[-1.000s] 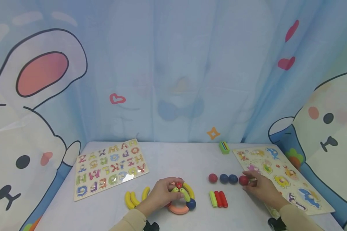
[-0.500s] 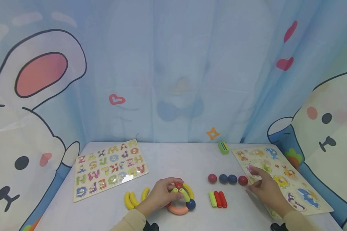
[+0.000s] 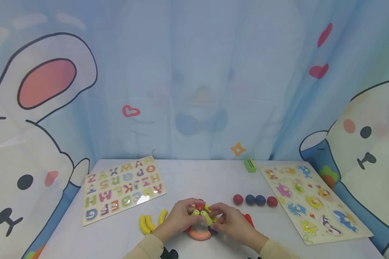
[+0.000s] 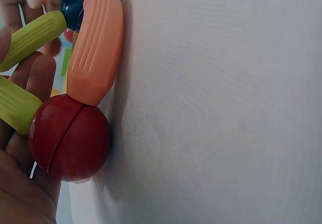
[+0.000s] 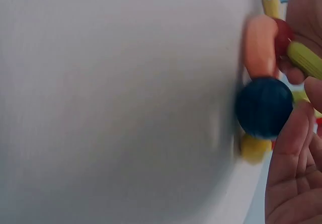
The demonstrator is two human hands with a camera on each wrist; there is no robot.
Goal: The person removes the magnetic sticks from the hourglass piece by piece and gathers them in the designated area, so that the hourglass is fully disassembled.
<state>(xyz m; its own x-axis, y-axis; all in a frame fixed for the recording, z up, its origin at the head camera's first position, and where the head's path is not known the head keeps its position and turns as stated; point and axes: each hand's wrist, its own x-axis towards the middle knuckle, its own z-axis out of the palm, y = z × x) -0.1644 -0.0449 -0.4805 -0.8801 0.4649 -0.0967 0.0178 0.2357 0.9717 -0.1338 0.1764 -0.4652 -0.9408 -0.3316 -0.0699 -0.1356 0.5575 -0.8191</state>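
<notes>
Plastic ring of rods and balls at the near middle of the white table, both hands closed around it. Left hand curled over the left side, fingers wrapped about a glossy red ball and ribbed lime rods. Right hand gripping the right side, fingertips at a dark blue ball; exact pinch blurred in the right wrist view, probably on the yellow piece below it. Ridged, curved peach segment flat against the finely woven tablecloth. Yellow curved pieces just left of the ring. Row of red and blue balls beyond the right hand. Alphabet puzzle board far left, animal puzzle board far right.
</notes>
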